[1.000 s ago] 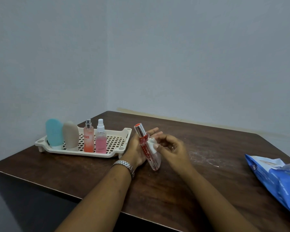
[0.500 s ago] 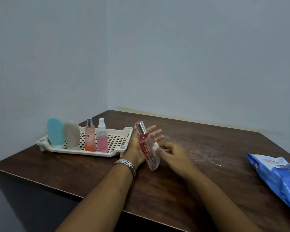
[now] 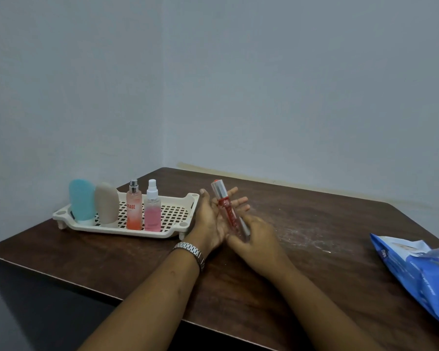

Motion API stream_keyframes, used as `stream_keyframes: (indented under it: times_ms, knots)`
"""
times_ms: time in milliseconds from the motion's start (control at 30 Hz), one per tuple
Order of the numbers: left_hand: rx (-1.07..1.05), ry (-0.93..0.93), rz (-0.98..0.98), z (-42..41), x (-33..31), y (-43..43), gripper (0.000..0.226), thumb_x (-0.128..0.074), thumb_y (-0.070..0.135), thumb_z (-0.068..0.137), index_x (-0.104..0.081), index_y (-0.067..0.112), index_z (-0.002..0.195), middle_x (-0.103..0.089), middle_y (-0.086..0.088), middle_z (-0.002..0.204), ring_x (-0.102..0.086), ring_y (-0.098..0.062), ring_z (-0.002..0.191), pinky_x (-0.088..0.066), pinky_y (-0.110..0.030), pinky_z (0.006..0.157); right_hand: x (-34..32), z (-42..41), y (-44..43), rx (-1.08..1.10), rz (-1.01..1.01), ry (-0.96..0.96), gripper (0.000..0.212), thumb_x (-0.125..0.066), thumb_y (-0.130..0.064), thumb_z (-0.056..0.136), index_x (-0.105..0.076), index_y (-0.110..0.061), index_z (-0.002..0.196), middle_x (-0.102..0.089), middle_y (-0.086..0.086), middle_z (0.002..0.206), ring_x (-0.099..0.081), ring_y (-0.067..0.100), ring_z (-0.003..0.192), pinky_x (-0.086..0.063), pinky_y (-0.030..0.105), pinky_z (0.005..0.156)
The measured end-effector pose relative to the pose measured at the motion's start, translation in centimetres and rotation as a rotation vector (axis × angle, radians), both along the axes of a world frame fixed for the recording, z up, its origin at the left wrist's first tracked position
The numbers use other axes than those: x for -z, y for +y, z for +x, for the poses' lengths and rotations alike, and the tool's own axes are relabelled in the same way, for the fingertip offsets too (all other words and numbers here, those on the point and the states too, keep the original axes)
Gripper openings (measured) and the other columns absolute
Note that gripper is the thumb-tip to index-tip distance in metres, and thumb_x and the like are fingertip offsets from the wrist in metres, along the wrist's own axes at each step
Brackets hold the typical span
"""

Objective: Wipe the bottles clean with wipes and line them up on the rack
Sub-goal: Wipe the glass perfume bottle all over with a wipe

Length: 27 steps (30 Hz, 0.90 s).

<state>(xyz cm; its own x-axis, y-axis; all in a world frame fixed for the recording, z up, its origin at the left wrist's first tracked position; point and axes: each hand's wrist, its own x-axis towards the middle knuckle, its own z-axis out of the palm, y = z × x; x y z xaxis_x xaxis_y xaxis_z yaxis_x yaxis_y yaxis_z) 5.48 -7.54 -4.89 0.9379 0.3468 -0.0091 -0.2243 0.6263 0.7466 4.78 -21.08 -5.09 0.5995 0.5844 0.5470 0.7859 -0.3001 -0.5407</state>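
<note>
While four bottles (image 3: 133,211) stand in a row on the rack (image 3: 117,230) at left, the left hand (image 3: 208,219) lies open, fingers straight, propping the red bottle (image 3: 226,209) tilted above the table (image 3: 314,249). The right hand (image 3: 259,239) has slid from mid-body to the base, fingers curled on the wipe (image 3: 246,228), now mostly hidden. Wiping looks nearly done, racking next. Wipes pack (image 3: 416,269) sits far right.

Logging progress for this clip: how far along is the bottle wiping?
Done: four bottles stand in a row on the rack. In hand: the red bottle rests on the left hand while the right hand holds a wipe to it. Left: racking it.
</note>
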Motion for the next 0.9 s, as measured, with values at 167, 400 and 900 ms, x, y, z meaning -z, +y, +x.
stream_keyframes:
  times_ms: [167,400,900]
  knots:
    - [0.062,0.000,0.049,-1.0,-0.5,-0.4,0.099,-0.020,0.083,0.079,-0.062,0.003,0.120,-0.067,-0.022,0.115,-0.067,-0.034,0.100,-0.057,-0.043,0.082,-1.2,1.1,-0.7,0.013,0.336,0.438,0.016,-0.054,-0.021,0.093,-0.063,-0.013,0.082,-0.062,0.000,0.072,-0.057,0.001,0.058,-0.045,0.015,0.052]
    - [0.261,-0.097,0.015,-1.9,-0.9,-1.6,0.116,-0.030,0.089,0.063,-0.046,0.002,0.138,-0.058,-0.028,0.128,-0.056,-0.042,0.119,-0.048,-0.052,0.096,-1.7,0.5,-0.4,-0.208,0.489,0.866,0.039,-0.051,-0.030,0.094,-0.064,0.007,0.098,-0.070,0.012,0.084,-0.067,0.017,0.073,-0.056,0.030,0.067]
    - [0.054,0.010,-0.330,-0.1,-3.4,-3.9,0.092,-0.047,0.076,0.079,-0.052,-0.006,0.120,-0.064,-0.024,0.095,-0.066,-0.035,0.082,-0.059,-0.042,0.067,-1.2,2.0,-0.5,0.171,0.724,0.615,0.042,-0.053,-0.048,0.088,-0.065,-0.008,0.091,-0.072,0.003,0.086,-0.070,0.022,0.081,-0.058,0.041,0.074]
